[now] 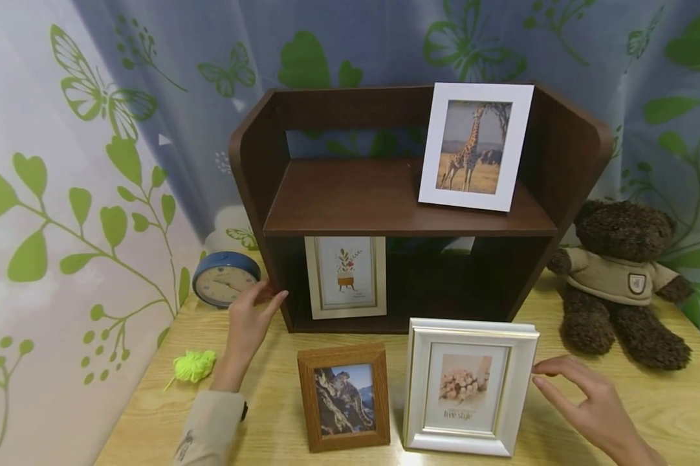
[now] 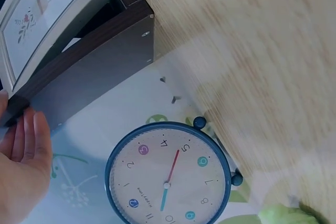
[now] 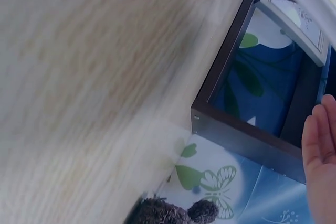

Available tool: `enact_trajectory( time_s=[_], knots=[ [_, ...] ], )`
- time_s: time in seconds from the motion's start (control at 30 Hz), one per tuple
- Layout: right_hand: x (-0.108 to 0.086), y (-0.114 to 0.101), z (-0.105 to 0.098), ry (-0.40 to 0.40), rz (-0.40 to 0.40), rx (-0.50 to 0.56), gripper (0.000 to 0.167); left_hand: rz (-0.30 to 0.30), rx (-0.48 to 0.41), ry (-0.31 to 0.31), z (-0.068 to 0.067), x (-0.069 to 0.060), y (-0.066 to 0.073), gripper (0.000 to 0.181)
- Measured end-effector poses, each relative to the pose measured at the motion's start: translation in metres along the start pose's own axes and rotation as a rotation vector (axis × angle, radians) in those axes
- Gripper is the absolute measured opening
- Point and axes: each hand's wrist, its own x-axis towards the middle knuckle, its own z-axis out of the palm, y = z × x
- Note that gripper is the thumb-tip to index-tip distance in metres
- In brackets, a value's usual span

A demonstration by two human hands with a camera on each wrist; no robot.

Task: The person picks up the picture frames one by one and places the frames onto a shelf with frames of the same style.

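Note:
My left hand (image 1: pixel 248 327) is at the left side panel of a dark brown shelf (image 1: pixel 350 226), pinching the panel's front edge between thumb and fingers. In the left wrist view the fingers of my left hand (image 2: pixel 26 156) lie against the panel's outer face. My right hand (image 1: pixel 594 404) is at the right edge of a white photo frame (image 1: pixel 416 388) with a flower print, its fingers fairly straight. In the right wrist view my right hand (image 3: pixel 321 156) shows extended fingers; contact with the frame cannot be made out.
A giraffe picture frame (image 1: pixel 472 145) leans on the upper shelf. A cream frame (image 1: pixel 379 285) stands on the lower one. In front is a wooden frame (image 1: pixel 344 446). A blue clock (image 1: pixel 226 279) and green yarn (image 1: pixel 194 366) lie left; a teddy bear (image 1: pixel 623 278) sits right.

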Motion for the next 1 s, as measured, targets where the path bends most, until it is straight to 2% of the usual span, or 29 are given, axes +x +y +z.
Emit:
enact_trajectory(
  time_s=[0.23,0.5,0.67,1.0],
  knots=[
    [-0.006,-0.008,0.004,-0.051,0.101,0.009,0.040,-0.027,-0.006,-0.013,-0.001,0.003,0.005,0.025],
    [-0.015,-0.013,0.012,-0.135,0.239,0.150,0.041,-0.033,-0.037,-0.045,-0.002,0.004,0.007,0.023],
    [-0.017,-0.015,0.015,-0.163,0.244,0.220,0.043,-0.015,-0.039,-0.030,-0.001,0.003,0.004,0.022],
    [-0.025,-0.012,0.023,-0.139,0.256,0.326,0.047,-0.013,-0.057,-0.025,-0.001,0.002,0.004,0.023]
  ],
)
